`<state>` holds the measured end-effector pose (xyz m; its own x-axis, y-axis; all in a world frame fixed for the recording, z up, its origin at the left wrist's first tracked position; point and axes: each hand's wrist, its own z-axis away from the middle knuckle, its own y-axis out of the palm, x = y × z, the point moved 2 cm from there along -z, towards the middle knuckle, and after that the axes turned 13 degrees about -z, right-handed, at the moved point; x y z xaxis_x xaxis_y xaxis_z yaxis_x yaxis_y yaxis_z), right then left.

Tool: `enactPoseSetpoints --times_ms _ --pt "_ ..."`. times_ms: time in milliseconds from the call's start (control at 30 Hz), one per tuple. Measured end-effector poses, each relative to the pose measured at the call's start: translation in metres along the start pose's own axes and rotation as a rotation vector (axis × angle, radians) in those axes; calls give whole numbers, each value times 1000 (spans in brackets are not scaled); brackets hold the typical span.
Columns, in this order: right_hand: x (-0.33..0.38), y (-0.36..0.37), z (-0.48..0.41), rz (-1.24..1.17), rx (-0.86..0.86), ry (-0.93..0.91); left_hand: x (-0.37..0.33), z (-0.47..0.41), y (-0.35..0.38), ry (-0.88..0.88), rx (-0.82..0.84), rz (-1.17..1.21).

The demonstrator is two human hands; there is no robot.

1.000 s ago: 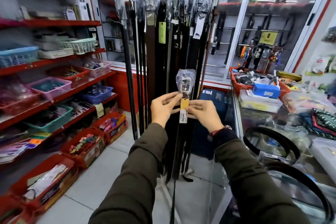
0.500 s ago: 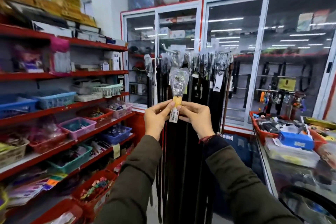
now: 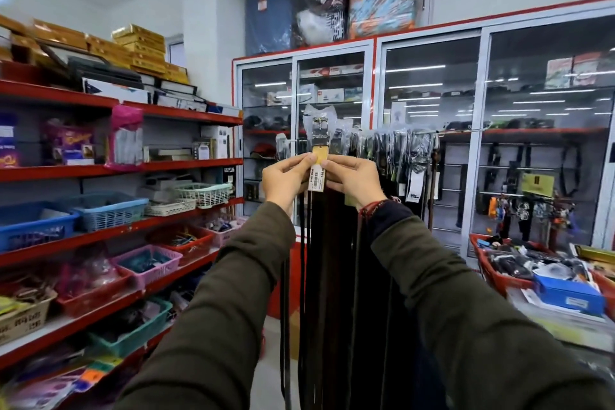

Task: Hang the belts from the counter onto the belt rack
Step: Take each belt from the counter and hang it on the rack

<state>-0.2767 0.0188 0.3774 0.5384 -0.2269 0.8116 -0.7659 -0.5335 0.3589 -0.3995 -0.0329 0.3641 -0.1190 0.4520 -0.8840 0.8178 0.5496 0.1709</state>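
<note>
Both hands are raised at chest height in front of the belt rack [image 3: 429, 132], a thin metal rod that runs level before a glass-fronted cabinet [image 3: 432, 83]. The left hand [image 3: 285, 179] and the right hand [image 3: 353, 179] meet on one belt [image 3: 320, 140], their fingers [image 3: 304, 160] closed in a pinch on its upper end, thumbs and forefingers pressing from either side just below the buckle. The buckle is a dull metal frame sealed in a crinkled clear plastic sleeve that flares above it. Under the buckle sits a flat tan tab, and a narrow white paper price tag [image 3: 317, 180] with printed lines hangs between the two hands. The belt's strap, dark and smooth, drops straight down between the olive-green knit sleeves [image 3: 233, 293]. A red braided cord [image 3: 372, 208] circles the right wrist.

Behind the held belt, many hanging belts [image 3: 392, 156] crowd the rod, long dark strips with plastic-wrapped buckles and small card tags, falling near the floor. Whether the held belt's buckle is over the rod cannot be told.

To the left, red metal shelves [image 3: 100, 173] carry woven plastic baskets [image 3: 109, 211] in blue, pink, teal and white. On the right, the glass surface [image 3: 565, 326] holds a red tray and a blue box [image 3: 570, 296].
</note>
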Motion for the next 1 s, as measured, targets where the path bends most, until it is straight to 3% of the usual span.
enactPoseSetpoints --times_ms 400,567,667,800,1000 --pt "-7 3 -11 5 -84 110 15 -20 8 -93 -7 11" --pt "-22 -5 -12 34 -146 73 29 -24 10 31 -67 -142" --pt "-33 -21 -7 410 -263 -166 37 -9 13 247 -70 -358" --pt "-54 -45 25 724 -253 -429 65 19 21 484 -81 -681" --pt "-80 -105 82 1091 -341 -478 116 78 37 645 13 -950"
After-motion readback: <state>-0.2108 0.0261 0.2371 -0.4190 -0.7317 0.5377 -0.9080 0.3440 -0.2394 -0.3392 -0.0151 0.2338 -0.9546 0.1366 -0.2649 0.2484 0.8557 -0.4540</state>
